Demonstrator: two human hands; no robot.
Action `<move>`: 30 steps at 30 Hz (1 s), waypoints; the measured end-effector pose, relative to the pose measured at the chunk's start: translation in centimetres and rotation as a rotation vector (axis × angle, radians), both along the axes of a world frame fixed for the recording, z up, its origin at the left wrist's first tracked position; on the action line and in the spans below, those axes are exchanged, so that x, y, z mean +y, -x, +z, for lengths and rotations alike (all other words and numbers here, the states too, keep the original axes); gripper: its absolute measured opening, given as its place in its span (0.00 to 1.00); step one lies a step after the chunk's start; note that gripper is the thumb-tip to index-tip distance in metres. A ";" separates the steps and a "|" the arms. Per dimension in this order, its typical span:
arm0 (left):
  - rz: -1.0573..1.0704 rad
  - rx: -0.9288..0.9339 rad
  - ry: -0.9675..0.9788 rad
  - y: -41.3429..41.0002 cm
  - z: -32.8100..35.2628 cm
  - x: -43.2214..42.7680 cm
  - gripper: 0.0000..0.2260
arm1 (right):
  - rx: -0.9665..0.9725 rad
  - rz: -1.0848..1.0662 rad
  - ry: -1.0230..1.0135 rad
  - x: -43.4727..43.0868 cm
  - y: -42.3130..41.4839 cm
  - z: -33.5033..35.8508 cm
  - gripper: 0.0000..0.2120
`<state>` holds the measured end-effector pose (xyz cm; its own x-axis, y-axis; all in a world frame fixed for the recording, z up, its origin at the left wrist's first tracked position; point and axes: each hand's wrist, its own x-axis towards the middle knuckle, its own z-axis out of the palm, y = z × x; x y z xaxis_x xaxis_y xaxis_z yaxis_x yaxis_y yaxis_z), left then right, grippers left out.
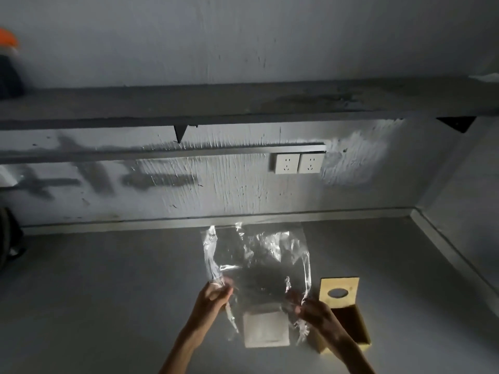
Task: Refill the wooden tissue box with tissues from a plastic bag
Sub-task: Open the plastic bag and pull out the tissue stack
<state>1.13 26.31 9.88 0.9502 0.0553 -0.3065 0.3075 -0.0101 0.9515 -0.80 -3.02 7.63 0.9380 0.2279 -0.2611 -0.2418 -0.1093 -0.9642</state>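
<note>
bag up in both hands, tissues down on the counter

both hands are on the clear crinkled plastic bag (256, 260), and it is lifted off the grey countertop (108, 292), stretched wide between them with its far end reaching up towards the wall. the left hand (213, 295) pinches the bag's left edge, fingers curled tight on the film. the right hand (313, 311) grips the right edge the same way, plastic bunched in its curled fingers.

down between the two wrists lies the white square stack of tissues (266, 330), flat on the counter at the bag's near end. loose film hangs on either side of it, and whether the stack is fully free of the plastic cannot be told from here.

just right of the right hand sits the light wooden tissue box (353, 330), long and narrow, its cavity uncovered and dark inside. the wooden lid with an oval hole (339, 288) sits at the box's far end. the right forearm crosses in front of the box's near left corner.

behind it all, two white wall sockets (298, 163) sit side by side under a grey wall shelf (243, 103), and a blurred orange object (8, 37) rests at the shelf's far left.
</note>
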 end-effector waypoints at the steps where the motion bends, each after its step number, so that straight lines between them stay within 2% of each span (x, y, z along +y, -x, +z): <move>1: -0.008 -0.008 -0.020 0.0 0.0 -0.2 0.30 | 0.016 0.012 0.011 -0.6 -0.2 -0.1 0.27; 3: 0.001 -0.028 -0.045 -0.1 0.1 -0.8 0.26 | 0.058 -0.011 0.049 -1.7 -0.9 -0.1 0.25; 6: 0.055 -0.053 -0.027 0.0 0.6 -1.3 0.03 | 0.070 -0.011 0.111 -3.0 -2.1 0.3 0.14; 7: 0.066 -0.068 -0.048 0.0 0.6 -1.3 0.03 | 0.054 -0.014 0.139 -3.2 -2.5 0.2 0.15; 11: 0.141 -0.120 -0.069 0.5 0.4 -1.0 0.06 | -0.089 -0.127 0.087 -2.8 -2.7 -0.9 0.30; 13: 0.145 -0.102 -0.104 0.4 -0.2 -1.0 0.08 | -0.079 -0.189 0.124 -2.3 -2.8 -2.2 0.33; 15: 0.163 -0.122 -0.076 0.7 -0.8 -1.4 0.12 | -0.068 -0.227 0.135 -1.5 -2.5 -2.2 0.28; 17: 0.286 -0.233 -0.050 0.7 -0.3 -1.9 0.28 | -0.154 -0.201 0.162 -0.3 -2.3 -2.4 0.20; 19: 0.397 -0.474 -0.258 0.1 1.6 -3.0 0.36 | -0.174 -0.162 0.213 0.8 -2.0 -2.0 0.15; 20: 0.348 -0.640 -0.418 -0.2 3.2 -3.8 0.37 | -0.174 -0.166 0.219 0.8 -1.9 -2.4 0.14; 22: 0.016 -0.891 -0.843 -1.7 6.8 -6.2 0.38 | -0.187 -0.166 0.239 0.8 -2.1 -3.1 0.09; 24: -0.450 -0.919 -1.235 -4.0 8.6 -8.8 0.39 | -0.255 -0.172 0.269 0.7 -2.1 -3.6 0.06; 26: -0.795 -0.849 -1.351 -5.8 8.7 -10.2 0.32 | -0.258 -0.169 0.292 0.4 -2.1 -3.7 0.06; 27: -0.893 -0.796 -1.354 -6.3 9.0 -10.6 0.23 | -0.234 -0.157 0.308 0.4 -1.9 -3.4 0.07; 29: -0.983 -0.704 -1.338 -6.9 9.8 -10.7 0.08 | -0.210 -0.049 0.367 -0.2 -1.4 -3.1 0.10; 30: -1.002 -0.663 -1.316 -6.9 10.3 -10.4 0.05 | -0.190 0.059 0.410 -0.6 -1.2 -3.2 0.14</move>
<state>8.06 15.90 20.19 0.7054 -0.6967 -0.1302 -0.6877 -0.7173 0.1122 0.44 -3.61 4.44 0.9667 0.1957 -0.1652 -0.0466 -0.4997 -0.8649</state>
